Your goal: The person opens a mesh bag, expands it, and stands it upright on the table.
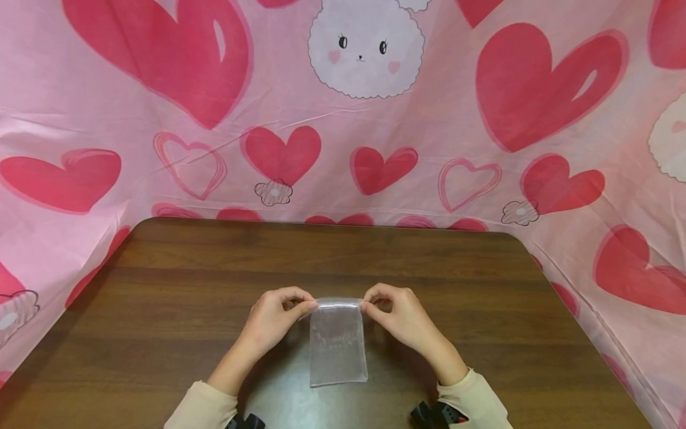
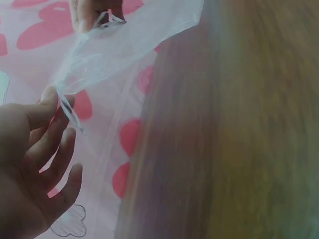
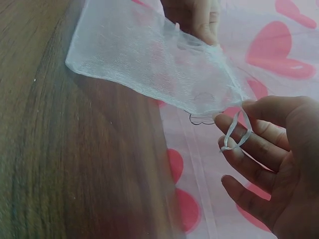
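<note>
So, my left hand (image 1: 276, 316) pinches one top corner of the thin, see-through bag (image 1: 337, 348), and my right hand (image 1: 399, 313) pinches the other. The bag is between my hands, over the brown table (image 1: 455, 262), with its bottom edge toward me. A little string (image 3: 249, 130) hangs in a loop by my right hand. I think the bag could slip, because it looks smooth and just my fingertips hold it. If I tug the string, the top might scrunch up.
</note>
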A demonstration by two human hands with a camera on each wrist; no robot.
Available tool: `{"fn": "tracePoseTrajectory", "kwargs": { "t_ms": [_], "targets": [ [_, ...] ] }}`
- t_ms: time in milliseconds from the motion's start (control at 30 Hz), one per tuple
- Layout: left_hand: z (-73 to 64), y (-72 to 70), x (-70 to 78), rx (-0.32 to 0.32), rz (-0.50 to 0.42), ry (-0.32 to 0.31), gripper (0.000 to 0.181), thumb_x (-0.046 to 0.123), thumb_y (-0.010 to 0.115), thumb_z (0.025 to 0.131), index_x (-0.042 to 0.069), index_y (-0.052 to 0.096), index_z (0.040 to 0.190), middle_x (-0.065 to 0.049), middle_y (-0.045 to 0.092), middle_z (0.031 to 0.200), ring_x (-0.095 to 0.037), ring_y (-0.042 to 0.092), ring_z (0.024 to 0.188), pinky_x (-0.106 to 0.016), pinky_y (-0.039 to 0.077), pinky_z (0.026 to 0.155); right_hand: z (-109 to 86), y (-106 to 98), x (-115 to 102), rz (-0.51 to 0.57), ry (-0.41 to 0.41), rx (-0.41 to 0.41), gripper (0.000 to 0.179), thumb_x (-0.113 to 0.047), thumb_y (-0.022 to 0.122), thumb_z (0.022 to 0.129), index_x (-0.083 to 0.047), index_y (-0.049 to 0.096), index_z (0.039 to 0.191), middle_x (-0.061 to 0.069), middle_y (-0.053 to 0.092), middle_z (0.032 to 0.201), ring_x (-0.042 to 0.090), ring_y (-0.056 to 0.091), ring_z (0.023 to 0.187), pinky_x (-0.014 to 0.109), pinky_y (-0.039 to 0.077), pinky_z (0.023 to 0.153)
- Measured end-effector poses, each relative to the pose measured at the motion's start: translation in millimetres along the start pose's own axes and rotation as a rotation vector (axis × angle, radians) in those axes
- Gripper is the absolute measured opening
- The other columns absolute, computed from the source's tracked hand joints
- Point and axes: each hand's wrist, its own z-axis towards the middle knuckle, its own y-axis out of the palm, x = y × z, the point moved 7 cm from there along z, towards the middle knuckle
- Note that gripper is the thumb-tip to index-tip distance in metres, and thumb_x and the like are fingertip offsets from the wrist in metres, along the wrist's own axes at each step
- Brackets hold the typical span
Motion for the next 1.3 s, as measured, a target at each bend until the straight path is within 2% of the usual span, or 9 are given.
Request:
{"fn": "tracePoseTrajectory", "kwargs": {
  "t_ms": [100,200,367,667,867,967,1067,1167,1300],
  "targets": [
    [-1.1,-2.3,2.4,0.033,0.140,0.021,0.008,0.029,0.080,0.083,0.032,0.073,0.082,0.015,0.063,0.077,-0.006,0.056,0.069,-0.032,0.044,0.065,-0.2,0.0,-0.5,-0.026,0.000,-0.016,0.006,-0.017,0.074,0.090,-0.015,0.069,0.087,-0.012,0.068,0.082,0.006,0.064,0.078,0.042,0.056,0.075],
    [-1.9,-2.9,4.9,0.044,0.220,0.060,0.009,0.029,0.080,0.084,0.033,0.072,0.082,0.016,0.062,0.077,-0.007,0.054,0.070,-0.034,0.042,0.066,-0.6,-0.6,-0.8,-0.064,-0.001,-0.025,0.007,-0.020,0.075,0.090,-0.018,0.069,0.087,-0.014,0.068,0.081,0.004,0.064,0.078,0.041,0.055,0.075],
    [-3.2,-2.7,8.0,0.031,0.302,0.140,0.006,0.031,0.078,0.085,0.030,0.073,0.084,0.018,0.058,0.074,-0.007,0.052,0.069,-0.031,0.041,0.063,-1.4,-1.6,-2.0,-0.142,-0.031,-0.042,0.006,-0.021,0.074,0.090,-0.021,0.069,0.087,-0.016,0.068,0.081,0.002,0.064,0.078,0.038,0.054,0.074],
    [-4.9,-2.9,18.5,0.016,0.418,0.358,0.009,0.029,0.079,0.085,0.027,0.071,0.086,0.018,0.062,0.079,-0.004,0.059,0.075,-0.026,0.044,0.060,-1.8,-2.1,-6.8,-0.226,-0.149,-0.082,0.005,-0.017,0.073,0.091,-0.019,0.069,0.090,-0.012,0.069,0.085,0.004,0.064,0.081,0.035,0.054,0.072],
    [-6.8,-5.3,26.5,0.034,0.465,0.433,0.010,0.028,0.080,0.084,0.027,0.070,0.085,0.018,0.063,0.079,-0.004,0.060,0.076,-0.026,0.046,0.060,-2.7,-4.0,-10.0,-0.231,-0.194,-0.081,0.010,-0.013,0.074,0.089,-0.019,0.067,0.089,-0.012,0.068,0.086,0.003,0.064,0.081,0.035,0.054,0.071],
    [-8.4,-6.7,30.8,0.042,0.488,0.444,0.011,0.028,0.080,0.083,0.027,0.069,0.085,0.019,0.062,0.078,-0.002,0.058,0.075,-0.025,0.047,0.061,-2.8,-3.6,-12.6,-0.211,-0.215,-0.093,0.013,-0.010,0.075,0.087,-0.019,0.065,0.087,-0.012,0.067,0.085,0.003,0.063,0.079,0.035,0.054,0.070],
    [-9.3,-7.2,33.7,0.050,0.491,0.428,0.013,0.027,0.081,0.084,0.027,0.068,0.085,0.018,0.060,0.077,-0.002,0.057,0.074,-0.025,0.047,0.061,-3.1,-4.2,-15.8,-0.179,-0.230,-0.096,0.016,-0.007,0.076,0.085,-0.018,0.065,0.086,-0.012,0.066,0.085,0.003,0.062,0.078,0.033,0.054,0.069],
    [-9.1,-7.6,33.6,0.064,0.458,0.387,0.014,0.025,0.080,0.084,0.029,0.067,0.085,0.017,0.059,0.077,-0.003,0.058,0.074,-0.026,0.046,0.060,-3.3,-7.6,-17.5,-0.149,-0.224,-0.070,0.014,-0.007,0.076,0.085,-0.017,0.067,0.086,-0.013,0.065,0.084,0.003,0.061,0.077,0.030,0.053,0.068],
    [-9.1,-8.9,31.7,0.076,0.385,0.339,0.015,0.025,0.079,0.085,0.031,0.066,0.087,0.019,0.059,0.079,-0.004,0.058,0.076,-0.028,0.044,0.060,-2.8,-10.7,-15.3,-0.112,-0.167,-0.040,0.005,-0.017,0.075,0.090,-0.014,0.070,0.089,-0.014,0.066,0.084,0.003,0.061,0.079,0.030,0.051,0.064]
  ]
}}
